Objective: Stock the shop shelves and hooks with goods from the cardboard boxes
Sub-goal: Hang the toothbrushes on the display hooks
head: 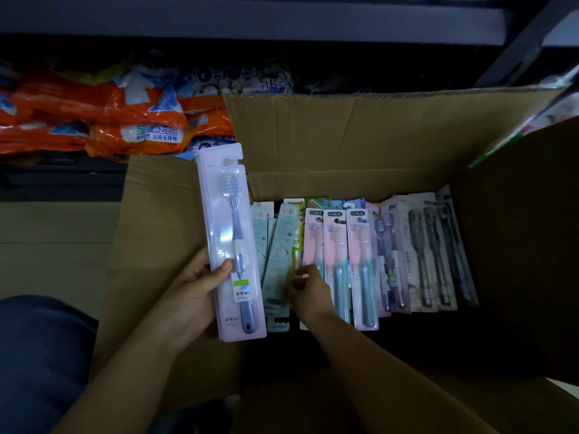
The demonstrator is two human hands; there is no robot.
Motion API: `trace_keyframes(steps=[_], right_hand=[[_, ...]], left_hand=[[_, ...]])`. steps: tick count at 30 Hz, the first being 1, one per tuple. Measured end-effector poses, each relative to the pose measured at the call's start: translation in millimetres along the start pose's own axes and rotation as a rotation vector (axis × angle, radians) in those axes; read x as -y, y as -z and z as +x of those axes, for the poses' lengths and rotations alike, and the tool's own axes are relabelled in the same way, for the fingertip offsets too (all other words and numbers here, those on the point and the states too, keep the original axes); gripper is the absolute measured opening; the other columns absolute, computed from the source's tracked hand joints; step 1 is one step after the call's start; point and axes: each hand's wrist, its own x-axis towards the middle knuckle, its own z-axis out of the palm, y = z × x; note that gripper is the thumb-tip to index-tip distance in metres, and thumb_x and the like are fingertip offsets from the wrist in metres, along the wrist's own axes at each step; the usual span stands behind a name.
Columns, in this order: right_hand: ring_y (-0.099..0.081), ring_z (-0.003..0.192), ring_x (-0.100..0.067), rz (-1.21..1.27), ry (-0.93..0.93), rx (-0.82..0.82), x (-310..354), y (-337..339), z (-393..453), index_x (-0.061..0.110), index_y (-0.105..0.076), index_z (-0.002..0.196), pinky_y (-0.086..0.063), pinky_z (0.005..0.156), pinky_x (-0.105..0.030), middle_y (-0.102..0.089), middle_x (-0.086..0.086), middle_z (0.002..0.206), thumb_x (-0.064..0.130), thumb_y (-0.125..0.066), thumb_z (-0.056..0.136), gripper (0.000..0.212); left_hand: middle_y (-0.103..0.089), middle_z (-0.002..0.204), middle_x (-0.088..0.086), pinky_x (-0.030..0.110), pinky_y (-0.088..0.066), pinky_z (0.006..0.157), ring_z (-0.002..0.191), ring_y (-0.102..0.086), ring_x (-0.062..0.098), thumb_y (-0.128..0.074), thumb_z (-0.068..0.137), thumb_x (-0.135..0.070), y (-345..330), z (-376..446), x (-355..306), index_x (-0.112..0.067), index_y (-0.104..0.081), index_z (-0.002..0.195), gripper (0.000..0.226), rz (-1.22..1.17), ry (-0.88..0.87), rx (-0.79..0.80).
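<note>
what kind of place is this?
Likely a shop aisle during restocking: an open cardboard box full of packaged toothbrushes, and orange bagged goods stacked on a low shelf behind it.

The floor, a pale tan surface, carries the open cardboard box, whose flaps stand up beyond the fingertips of the right hand and fold outward to their left. Past the box, farther from the fingers, a low dark shelf bears a heap of orange plastic bags (white and blue printing on them), lying flat and overlapping. More blue-and-white packs lie behind them on the same shelf, too dim to read.
</note>
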Motion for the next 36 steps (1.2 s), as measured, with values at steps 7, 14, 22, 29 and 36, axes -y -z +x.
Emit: trace_keyframes(steps=[7, 14, 22, 29, 36], right_hand=[[-0.064, 0.097, -0.025, -0.159, -0.072, 0.082, 24, -8, 7, 0.007, -0.062, 0.109, -0.049, 0.077, -0.025, -0.067, -0.009, 0.1, 0.007, -0.068, 0.082, 0.027], [-0.06, 0.082, -0.019, -0.46, 0.091, 0.075, 21, 64, 4, 0.026, -0.055, 0.081, -0.048, 0.07, -0.026, -0.064, -0.003, 0.088, 0.006, -0.067, 0.079, 0.024], [-0.057, 0.093, -0.033, -0.819, 0.511, -0.358, 11, 127, 27, 0.004, -0.064, 0.097, -0.041, 0.068, -0.03, -0.06, -0.014, 0.101, -0.009, -0.049, 0.083, 0.024], [-0.055, 0.111, -0.027, -0.502, 0.461, -0.35, -19, 118, 39, 0.0, -0.071, 0.096, -0.033, 0.089, -0.002, -0.056, -0.017, 0.117, -0.012, -0.05, 0.085, 0.027], [-0.059, 0.11, -0.026, -0.233, 0.16, -0.119, -30, 107, 39, 0.013, -0.064, 0.113, -0.044, 0.1, -0.031, -0.062, -0.01, 0.118, -0.006, -0.047, 0.091, 0.033]], left_hand=[[-0.072, 0.104, 0.012, 0.035, -0.059, 0.068, 0.089, -0.071, 0.026, -0.098, 0.023, -0.034, 0, -2, -1, -0.018, -0.073, 0.1, 0.082, -0.005, 0.001, -0.024], [-0.072, 0.105, 0.013, 0.034, -0.06, 0.068, 0.089, -0.071, 0.025, -0.097, 0.022, -0.037, -2, -2, -1, -0.018, -0.071, 0.104, 0.088, 0.018, 0.01, -0.005], [-0.073, 0.103, 0.01, 0.031, -0.059, 0.063, 0.086, -0.072, 0.022, -0.089, 0.04, -0.028, -10, -2, -1, -0.019, -0.066, 0.11, 0.074, 0.053, 0.003, 0.001], [-0.072, 0.106, 0.009, 0.031, -0.058, 0.064, 0.09, -0.072, 0.022, -0.097, 0.023, -0.039, -10, -1, 0, -0.021, -0.07, 0.106, 0.089, 0.059, -0.002, -0.021], [-0.073, 0.105, 0.009, 0.032, -0.059, 0.065, 0.089, -0.072, 0.021, -0.096, 0.019, -0.041, -15, 0, 2, -0.022, -0.07, 0.106, 0.093, 0.096, -0.004, -0.057]])
